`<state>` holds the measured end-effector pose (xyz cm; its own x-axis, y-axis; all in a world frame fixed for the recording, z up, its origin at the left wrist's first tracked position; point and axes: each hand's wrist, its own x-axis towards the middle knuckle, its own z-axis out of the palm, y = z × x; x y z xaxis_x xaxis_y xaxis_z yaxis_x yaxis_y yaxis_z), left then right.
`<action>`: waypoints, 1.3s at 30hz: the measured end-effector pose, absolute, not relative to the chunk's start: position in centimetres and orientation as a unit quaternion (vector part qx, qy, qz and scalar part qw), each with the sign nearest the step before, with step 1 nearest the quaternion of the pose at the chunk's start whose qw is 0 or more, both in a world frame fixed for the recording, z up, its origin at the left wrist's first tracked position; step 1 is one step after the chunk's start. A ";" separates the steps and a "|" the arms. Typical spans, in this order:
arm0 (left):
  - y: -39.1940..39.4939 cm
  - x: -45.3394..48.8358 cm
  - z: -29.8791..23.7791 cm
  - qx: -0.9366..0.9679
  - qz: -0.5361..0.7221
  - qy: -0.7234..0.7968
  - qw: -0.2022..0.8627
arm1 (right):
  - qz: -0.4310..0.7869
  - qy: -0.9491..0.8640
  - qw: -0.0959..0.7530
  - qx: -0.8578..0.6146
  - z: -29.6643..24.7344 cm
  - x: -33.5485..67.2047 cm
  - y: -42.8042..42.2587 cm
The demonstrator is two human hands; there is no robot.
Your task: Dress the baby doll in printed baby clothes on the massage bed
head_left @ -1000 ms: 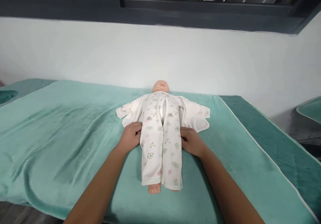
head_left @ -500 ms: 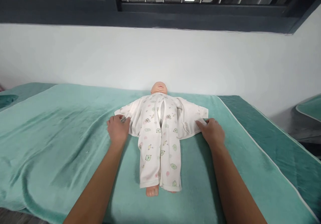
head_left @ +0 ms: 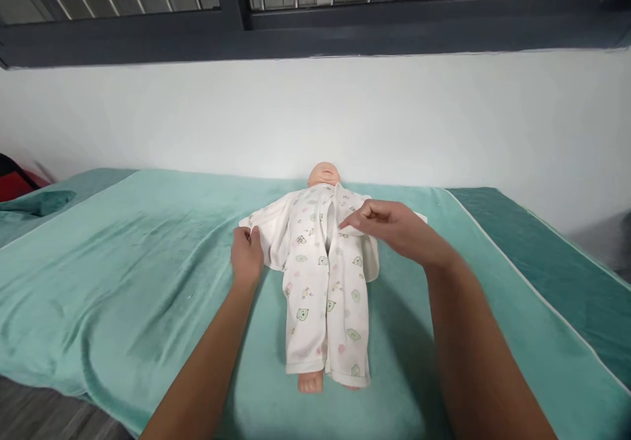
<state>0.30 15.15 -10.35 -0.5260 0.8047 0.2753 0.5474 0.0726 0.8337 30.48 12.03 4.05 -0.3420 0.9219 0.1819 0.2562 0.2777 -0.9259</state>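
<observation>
A baby doll (head_left: pixel 324 175) lies on its back on a green blanket (head_left: pixel 123 256), dressed in a white printed romper (head_left: pixel 323 295). One bare foot (head_left: pixel 310 381) shows at the bottom hem. My left hand (head_left: pixel 247 258) pinches the end of the romper's left-side sleeve, spread flat on the blanket. My right hand (head_left: pixel 392 226) is raised over the doll's chest with its fingers pinched on the other sleeve, which is folded inward across the body.
The blanket covers a padded table against a white wall (head_left: pixel 315 118) under a dark-framed barred window (head_left: pixel 315 6). A darker green cover (head_left: pixel 552 256) lies at the right. A red and black object (head_left: pixel 14 177) sits at the far left.
My right hand has lifted the right-side sleeve from the blanket and carried it inward over the doll's chest. My left hand stays at the left-side sleeve end. The view has shifted slightly.
</observation>
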 end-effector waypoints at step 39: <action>21.0 10.1 0.8 0.711 0.422 0.484 0.287 | 0.352 -0.547 0.571 -0.501 -2.5 26.0 19.3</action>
